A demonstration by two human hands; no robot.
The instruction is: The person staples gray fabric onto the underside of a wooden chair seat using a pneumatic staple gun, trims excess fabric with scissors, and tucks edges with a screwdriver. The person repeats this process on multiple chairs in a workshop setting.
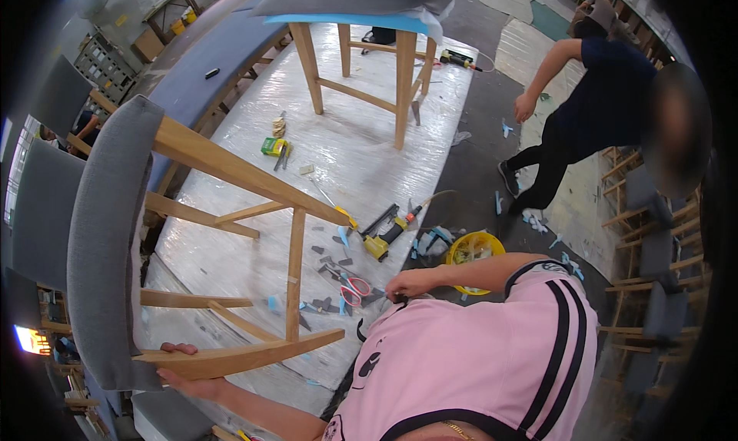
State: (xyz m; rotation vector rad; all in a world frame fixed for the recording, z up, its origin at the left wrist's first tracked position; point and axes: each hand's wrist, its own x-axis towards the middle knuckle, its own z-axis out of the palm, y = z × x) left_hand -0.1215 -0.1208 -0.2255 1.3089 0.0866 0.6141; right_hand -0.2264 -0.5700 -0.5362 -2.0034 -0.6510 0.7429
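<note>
An upholstered wooden chair lies tipped on its side at my left, its grey padded part outward and its legs pointing right. My left hand is wrapped round its nearest leg, close to the grey fabric. Close against my body, my right hand has its fingers curled; something dark shows at the fingertips, too little of it to name. Red-handled scissors lie just left of that hand, among grey and blue scraps. A yellow and black staple gun rests a bit farther off.
Another grey-seated chair stands at the table's far end, near a second air tool. A plastic-covered table bears a green box. A yellow bucket stands right; a person is beyond it. Chairs line the right side.
</note>
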